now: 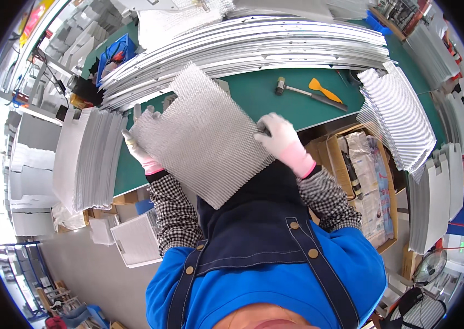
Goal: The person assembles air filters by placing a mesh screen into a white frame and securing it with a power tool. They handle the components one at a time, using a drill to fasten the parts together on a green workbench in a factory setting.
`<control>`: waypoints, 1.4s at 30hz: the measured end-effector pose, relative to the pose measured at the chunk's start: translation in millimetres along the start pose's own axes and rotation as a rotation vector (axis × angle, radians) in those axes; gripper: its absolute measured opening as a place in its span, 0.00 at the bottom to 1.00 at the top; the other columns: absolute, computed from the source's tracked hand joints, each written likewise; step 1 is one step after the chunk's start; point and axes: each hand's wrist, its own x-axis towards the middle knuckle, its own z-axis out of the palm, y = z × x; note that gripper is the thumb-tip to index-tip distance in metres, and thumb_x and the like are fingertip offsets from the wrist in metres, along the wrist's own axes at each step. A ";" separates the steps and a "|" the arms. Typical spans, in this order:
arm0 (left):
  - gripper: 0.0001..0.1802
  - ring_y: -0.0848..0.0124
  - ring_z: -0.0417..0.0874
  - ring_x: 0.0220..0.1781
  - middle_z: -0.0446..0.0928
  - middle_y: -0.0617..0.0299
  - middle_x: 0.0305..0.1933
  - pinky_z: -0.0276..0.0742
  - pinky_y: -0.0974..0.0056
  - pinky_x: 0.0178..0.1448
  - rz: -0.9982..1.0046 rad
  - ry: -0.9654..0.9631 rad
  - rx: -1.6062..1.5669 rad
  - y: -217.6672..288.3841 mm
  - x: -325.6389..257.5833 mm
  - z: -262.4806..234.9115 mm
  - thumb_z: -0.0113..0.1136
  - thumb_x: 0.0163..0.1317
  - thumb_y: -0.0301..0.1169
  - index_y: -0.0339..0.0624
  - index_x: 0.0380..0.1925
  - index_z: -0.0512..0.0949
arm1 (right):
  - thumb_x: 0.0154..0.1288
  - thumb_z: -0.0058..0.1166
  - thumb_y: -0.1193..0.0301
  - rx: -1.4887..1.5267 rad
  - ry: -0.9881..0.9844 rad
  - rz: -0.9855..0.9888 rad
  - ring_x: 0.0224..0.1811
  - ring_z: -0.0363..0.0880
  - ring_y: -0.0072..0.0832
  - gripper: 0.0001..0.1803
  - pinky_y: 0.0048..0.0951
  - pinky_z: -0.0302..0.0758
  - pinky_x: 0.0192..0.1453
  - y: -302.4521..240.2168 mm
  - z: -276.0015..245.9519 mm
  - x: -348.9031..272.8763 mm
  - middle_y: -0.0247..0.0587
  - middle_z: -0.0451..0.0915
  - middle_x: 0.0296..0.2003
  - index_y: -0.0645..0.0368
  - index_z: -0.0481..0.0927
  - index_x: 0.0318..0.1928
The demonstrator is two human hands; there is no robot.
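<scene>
A silver metal mesh sheet (204,129) with a notched upper left edge is held up at a tilt in front of my apron, over the near edge of the green bench. My left hand (143,145), in a white glove with a pink cuff, grips its left side, with part of the fingers behind the sheet. At the right edge, my gloved right hand (282,141) pinches the mesh between thumb and curled fingers. Farther off on the bench lie a hammer (311,94) and an orange scraper-like tool (324,89).
Long silver metal strips (248,46) are stacked across the back of the green bench (254,93). More mesh sheets (399,112) lie at the right. A stack of panels (92,159) stands at the left. Below the bench's right side sits an open cardboard box (371,186). A blue bin (117,57) is at the far left.
</scene>
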 end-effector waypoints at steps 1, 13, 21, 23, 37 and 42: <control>0.48 0.55 0.74 0.56 0.69 0.44 0.58 0.75 0.47 0.65 0.000 -0.012 -0.013 0.3 -2.2 -0.8 0.67 0.62 0.58 0.36 0.70 0.62 | 0.61 0.66 0.67 0.263 -0.086 0.101 0.46 0.83 0.36 0.18 0.38 0.78 0.53 10.7 1.4 4.8 0.44 0.83 0.41 0.60 0.81 0.49; 0.51 0.52 0.76 0.54 0.72 0.37 0.58 0.76 0.44 0.62 0.061 0.144 0.110 -3.9 -9.2 2.3 0.63 0.64 0.61 0.28 0.69 0.60 | 0.62 0.65 0.72 -0.016 0.181 -0.149 0.37 0.81 0.37 0.11 0.33 0.77 0.44 0.0 7.6 5.7 0.41 0.82 0.36 0.59 0.81 0.43; 0.48 0.53 0.73 0.55 0.72 0.40 0.58 0.75 0.49 0.61 0.035 -0.023 -0.085 2.9 -3.0 9.5 0.66 0.62 0.60 0.33 0.68 0.65 | 0.65 0.62 0.72 0.654 -0.329 0.248 0.41 0.77 0.22 0.17 0.26 0.76 0.48 9.6 -14.4 9.6 0.35 0.80 0.40 0.68 0.77 0.51; 0.45 0.56 0.72 0.54 0.71 0.41 0.58 0.75 0.49 0.59 0.038 -0.032 -0.149 3.4 -3.1 16.6 0.66 0.62 0.60 0.36 0.67 0.68 | 0.65 0.63 0.69 0.483 -0.269 0.258 0.41 0.83 0.33 0.18 0.33 0.79 0.50 25.8 19.9 11.5 0.45 0.83 0.39 0.67 0.77 0.50; 0.51 0.56 0.73 0.57 0.70 0.37 0.63 0.77 0.52 0.62 -0.012 -0.021 0.053 36.9 -4.0 36.6 0.62 0.63 0.63 0.31 0.70 0.63 | 0.68 0.63 0.63 1.169 -0.346 0.366 0.62 0.76 0.33 0.30 0.36 0.71 0.67 -4.3 17.0 -22.4 0.49 0.80 0.55 0.73 0.71 0.61; 0.44 0.61 0.84 0.51 0.80 0.43 0.55 0.85 0.55 0.55 0.205 0.361 0.518 55.4 0.9 53.4 0.59 0.66 0.63 0.29 0.63 0.72 | 0.63 0.69 0.62 0.562 -0.368 0.021 0.71 0.70 0.43 0.46 0.36 0.65 0.75 -33.6 17.9 -37.0 0.59 0.73 0.66 0.75 0.59 0.71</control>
